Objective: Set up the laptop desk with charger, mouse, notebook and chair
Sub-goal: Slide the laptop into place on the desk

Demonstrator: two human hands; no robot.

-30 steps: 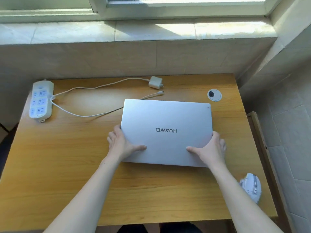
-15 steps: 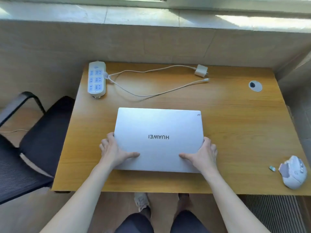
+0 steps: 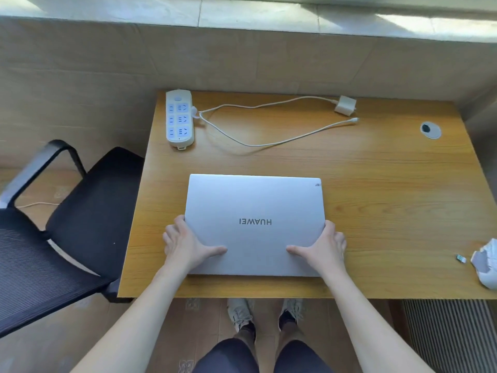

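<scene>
A closed silver laptop (image 3: 254,211) lies flat near the front edge of the wooden desk (image 3: 376,184). My left hand (image 3: 185,244) grips its front left corner, thumb on the lid. My right hand (image 3: 322,247) grips the front right corner the same way. A white charger brick (image 3: 345,105) with its white cable (image 3: 269,142) lies at the back of the desk. A white mouse (image 3: 486,262) sits at the right edge, partly cut off. A black mesh chair (image 3: 67,224) stands left of the desk. No notebook is in view.
A white power strip (image 3: 179,118) lies at the desk's back left corner. A round cable grommet (image 3: 430,129) sits at the back right. A small USB dongle (image 3: 460,258) lies beside the mouse. A tiled wall and window sill rise behind the desk. My feet stand under the front edge.
The laptop has come back toward the front edge of the desk with both hands on it. My view has pulled back and left, bringing the chair and my feet into sight.
</scene>
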